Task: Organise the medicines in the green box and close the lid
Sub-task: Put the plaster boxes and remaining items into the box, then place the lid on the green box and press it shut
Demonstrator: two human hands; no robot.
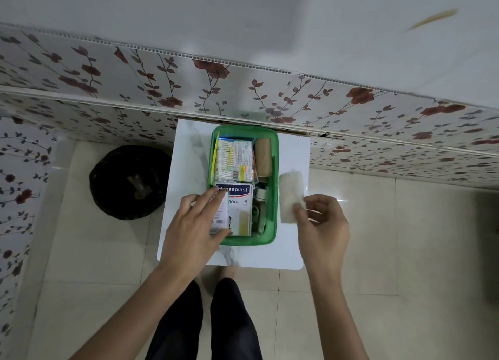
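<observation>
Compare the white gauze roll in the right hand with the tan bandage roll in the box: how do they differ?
The white gauze roll is outside the green plastic box, pinched in the right hand's grip; the tan bandage roll lies inside, at the far right, untouched. The white one looks fluffy and longer, the tan one smooth and shorter. Both are roughly cylindrical and lie lengthwise along the box.

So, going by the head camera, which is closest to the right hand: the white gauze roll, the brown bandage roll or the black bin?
1. White gauze roll: pinched in the right hand, beside the green box.
2. Brown bandage roll: inside the box, far right corner.
3. Black bin: on the floor, left of the table.
</observation>
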